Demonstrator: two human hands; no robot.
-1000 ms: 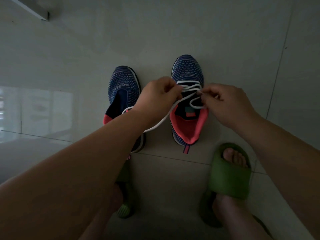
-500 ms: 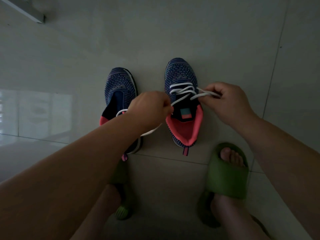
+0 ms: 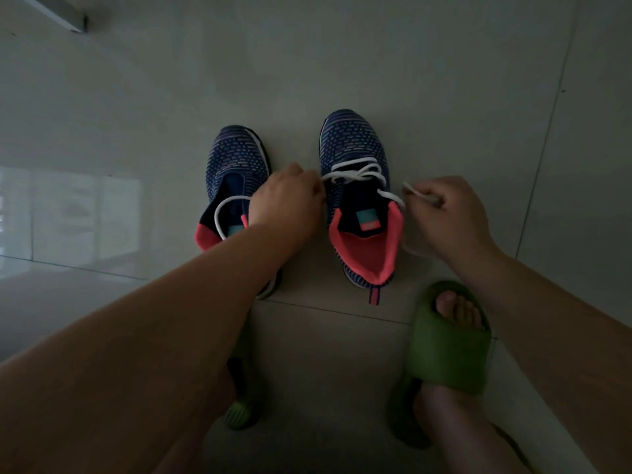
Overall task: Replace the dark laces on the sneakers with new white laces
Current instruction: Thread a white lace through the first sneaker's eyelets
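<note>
On the tiled floor (image 3: 444,97), the right sneaker (image 3: 355,200) stands beside its unlaced mate (image 3: 232,172). The left hand (image 3: 285,200) pinches one end of the white lace (image 3: 355,172) left of that sneaker; the right hand (image 3: 444,213) pinches the other end to its right. Judging by the slack, pull both ends evenly to seat the crossings before threading the next eyelets.
</note>
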